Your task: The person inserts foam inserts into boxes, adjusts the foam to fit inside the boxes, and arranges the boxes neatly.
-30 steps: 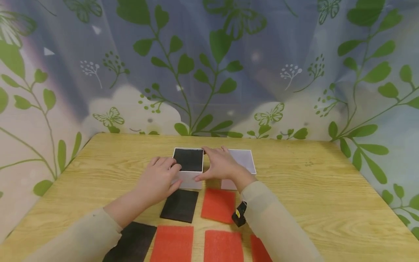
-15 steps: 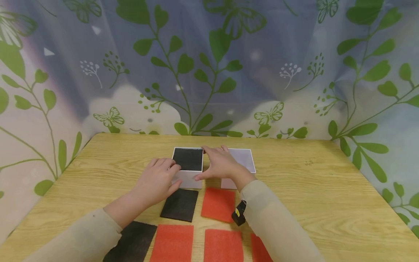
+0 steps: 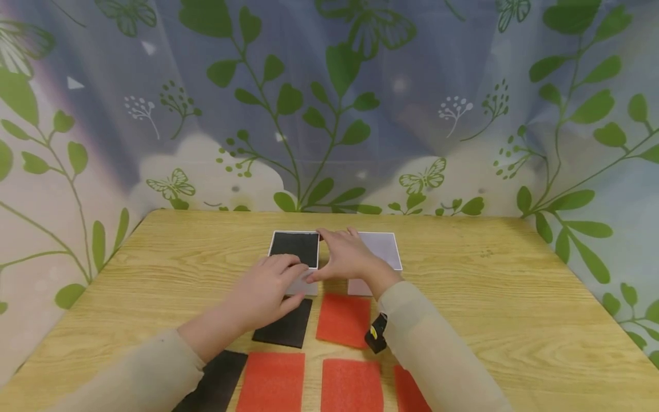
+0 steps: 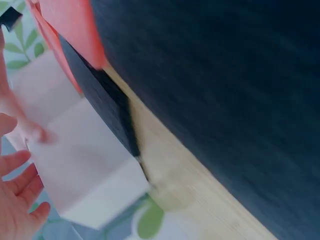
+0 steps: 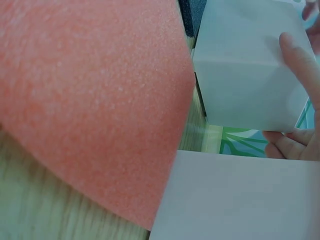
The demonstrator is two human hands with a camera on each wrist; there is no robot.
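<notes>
In the head view, a white box (image 3: 301, 284) stands at the back middle of the table, with a black square sheet (image 3: 290, 243) lying inside its rim. My right hand (image 3: 347, 257) grips this box at its right side: the right wrist view has the thumb (image 5: 300, 65) on the front wall and the fingers farther back. My left hand (image 3: 268, 289) hovers over the box's front edge, fingers loosely bent, holding nothing. The left wrist view also shows the left hand (image 4: 20, 200) beside the box wall (image 4: 90, 155). Whether its fingertips touch the box, I cannot tell.
Right of it stands a second white box (image 3: 382, 247), partly behind my right hand. In front lie a black square (image 3: 288, 332), a red square (image 3: 344, 321), and nearer red squares (image 3: 273, 383) and a black one (image 3: 218, 383). A patterned curtain (image 3: 329, 114) borders the table.
My left hand has moved right, from the box's left front corner to over its front edge. The right hand keeps its hold on the box.
</notes>
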